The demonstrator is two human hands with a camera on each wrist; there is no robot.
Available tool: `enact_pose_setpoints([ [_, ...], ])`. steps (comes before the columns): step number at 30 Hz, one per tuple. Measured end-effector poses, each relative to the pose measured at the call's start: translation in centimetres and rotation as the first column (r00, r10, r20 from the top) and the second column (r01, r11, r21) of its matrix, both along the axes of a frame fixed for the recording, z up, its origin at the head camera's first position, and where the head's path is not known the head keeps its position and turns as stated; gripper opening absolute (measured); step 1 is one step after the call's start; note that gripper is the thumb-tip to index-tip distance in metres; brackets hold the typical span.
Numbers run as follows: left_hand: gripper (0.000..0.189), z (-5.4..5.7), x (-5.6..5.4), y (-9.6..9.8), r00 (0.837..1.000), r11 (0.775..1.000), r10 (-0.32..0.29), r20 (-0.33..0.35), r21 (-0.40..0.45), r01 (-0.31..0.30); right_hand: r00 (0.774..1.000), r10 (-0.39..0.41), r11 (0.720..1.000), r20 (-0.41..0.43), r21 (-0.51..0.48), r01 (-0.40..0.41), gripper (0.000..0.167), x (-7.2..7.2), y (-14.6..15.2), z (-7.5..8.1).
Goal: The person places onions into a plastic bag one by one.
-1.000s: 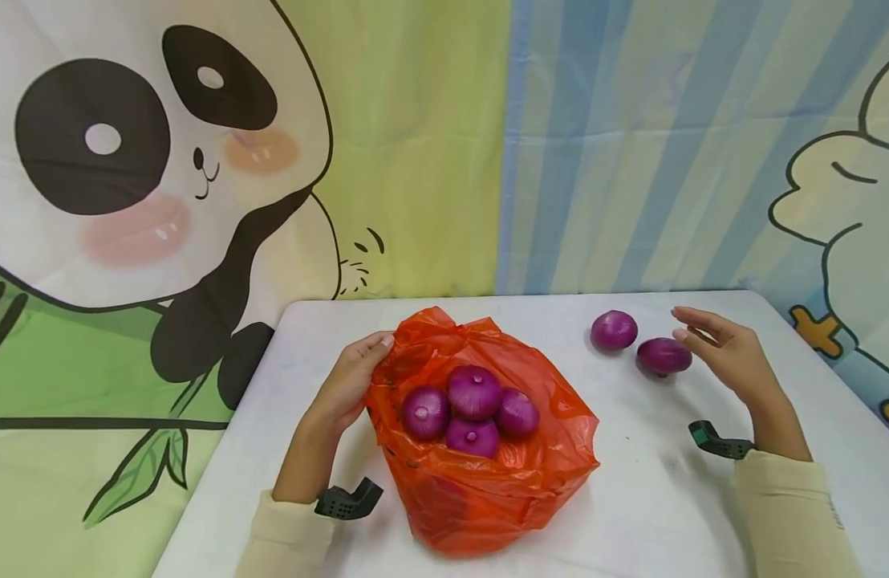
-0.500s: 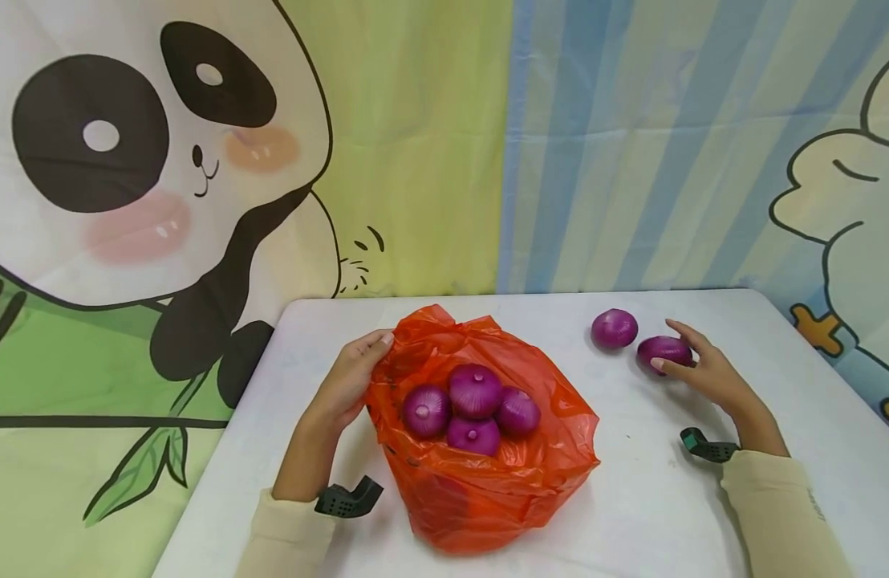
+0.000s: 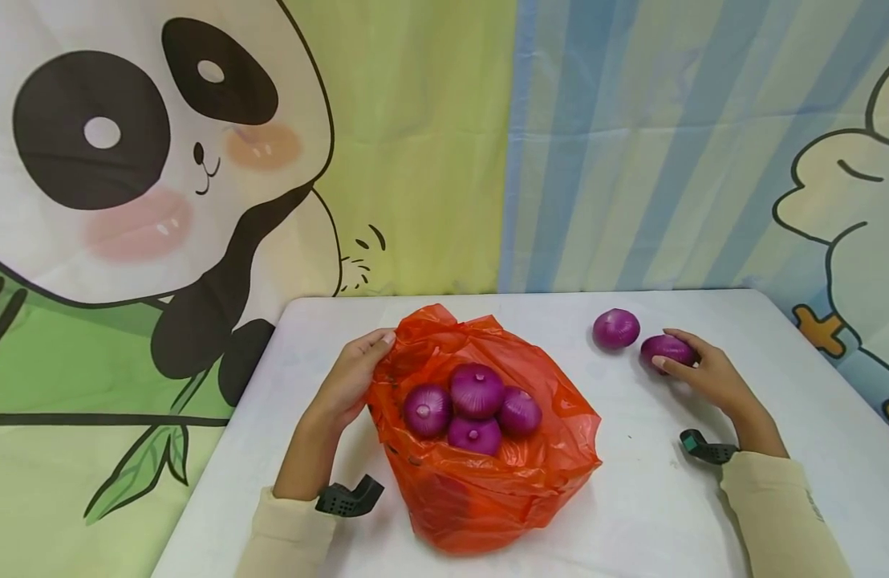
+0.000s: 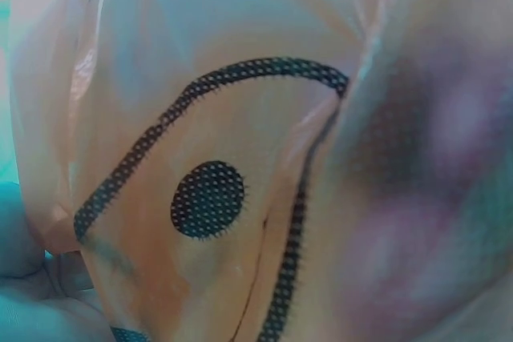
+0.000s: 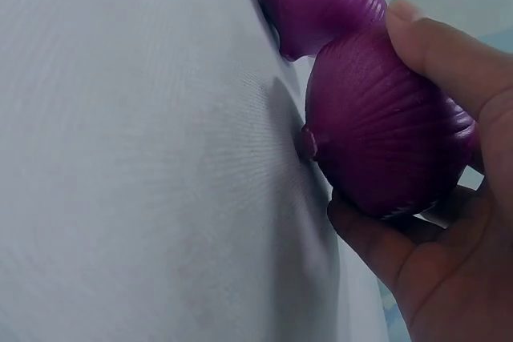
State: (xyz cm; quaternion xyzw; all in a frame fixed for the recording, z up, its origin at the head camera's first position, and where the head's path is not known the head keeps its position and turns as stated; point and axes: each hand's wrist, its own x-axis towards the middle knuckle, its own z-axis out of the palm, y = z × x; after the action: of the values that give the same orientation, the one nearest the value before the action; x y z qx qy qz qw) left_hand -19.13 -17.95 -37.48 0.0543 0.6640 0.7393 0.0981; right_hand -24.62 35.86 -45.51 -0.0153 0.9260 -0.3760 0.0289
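My left hand (image 3: pixel 349 379) pinches the upper left rim of a red plastic bag (image 3: pixel 481 506), which stands with its mouth spread. Several purple onions (image 3: pixel 476 391) sit clustered inside it. To the right, the fingers and thumb of my right hand (image 3: pixel 713 384) grip a purple onion (image 3: pixel 663 350) on the table. Seen from the right wrist, the thumb lies on one side of this onion (image 5: pixel 377 130) and the fingers curl round the other. The bag's thin film (image 4: pixel 216 134) with black printed lines fills most of the left wrist view.
Another purple onion (image 3: pixel 616 329) lies just left of the gripped one, near the back of the white table (image 3: pixel 654 498). Behind the table's far edge hangs a cloth backdrop (image 3: pixel 416 144) with a panda print. Each wrist carries a black device (image 3: pixel 351 495).
My right hand has moved left and down onto the nearer loose onion, and its fingers have closed round it. The left hand and the bag stay in place.
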Motion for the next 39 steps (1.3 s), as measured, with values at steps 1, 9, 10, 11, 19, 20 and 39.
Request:
enact_pose_setpoints([
  [1,0.041,0.0,0.0,0.0,1.000,1.000,-0.001,-0.001,0.000,0.001,1.000,-0.002,1.000,-0.005,0.000,0.002,0.083,0.0,0.0,0.1],
  [9,0.041,0.0,0.0,0.0,1.000,1.000,-0.011,-0.002,0.006,0.011,0.998,-0.009,1.000,-0.065,0.013,0.010,0.076,0.3,-0.4,0.7],
  [10,0.042,0.0,0.1,0.0,1.000,1.000,-0.012,-0.004,0.003,0.012,0.997,-0.009,1.000,-0.075,0.017,0.010,0.075,0.3,-0.5,0.8],
  [11,0.041,0.0,0.0,0.1,1.000,1.000,-0.011,-0.002,0.003,0.011,0.996,-0.009,1.000,-0.083,0.021,0.010,0.075,0.4,-0.6,0.9],
  [19,0.043,-0.2,0.2,0.0,1.000,1.000,-0.019,-0.008,0.009,0.019,0.992,0.005,1.000,-0.124,0.023,-0.002,0.073,0.7,-1.7,2.3],
  [20,0.042,-0.2,0.2,0.1,1.000,1.000,-0.019,-0.008,0.015,0.020,0.992,0.009,1.000,-0.124,0.019,-0.007,0.073,0.8,-1.8,2.6],
  [39,0.041,0.0,0.0,0.1,1.000,1.000,-0.011,0.006,0.001,0.011,0.969,0.104,0.993,-0.224,-0.029,-0.114,0.072,2.8,-4.1,7.5],
])
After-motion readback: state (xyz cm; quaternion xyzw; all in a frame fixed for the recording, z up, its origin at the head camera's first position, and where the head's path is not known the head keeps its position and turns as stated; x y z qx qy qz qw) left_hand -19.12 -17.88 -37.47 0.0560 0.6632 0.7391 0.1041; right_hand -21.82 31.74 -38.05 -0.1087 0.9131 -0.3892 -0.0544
